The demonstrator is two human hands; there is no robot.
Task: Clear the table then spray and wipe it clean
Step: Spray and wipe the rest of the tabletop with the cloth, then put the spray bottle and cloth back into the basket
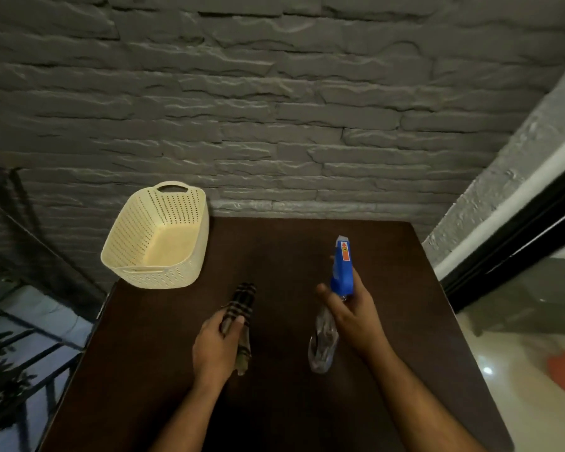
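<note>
Looking down through the head camera, I am seeing a dark brown table [274, 402] set against a grey stone-effect wall [274, 109]. My left hand [214, 349] is closing around a checked cloth [240, 318], which is bunched into a long roll; one end is pointing toward the far edge of the table and the other is trailing out past the thumb toward the near edge. My right hand [353, 316] is gripping a spray bottle [331, 308] by its neck, with the fingers wrapping under the blue trigger head [342, 267]. The nozzle is pointing toward the far edge, and the clear body [322, 347] is hanging down toward the near edge, above the middle of the table. I cannot tell whether the bottle's base is touching the surface. Both held things are sitting side by side over the centre of the table, apart from each other. A cream perforated basket [134, 236] is standing at the far left corner, overhanging the left edge, and its inside is showing nothing but its own floor.
</note>
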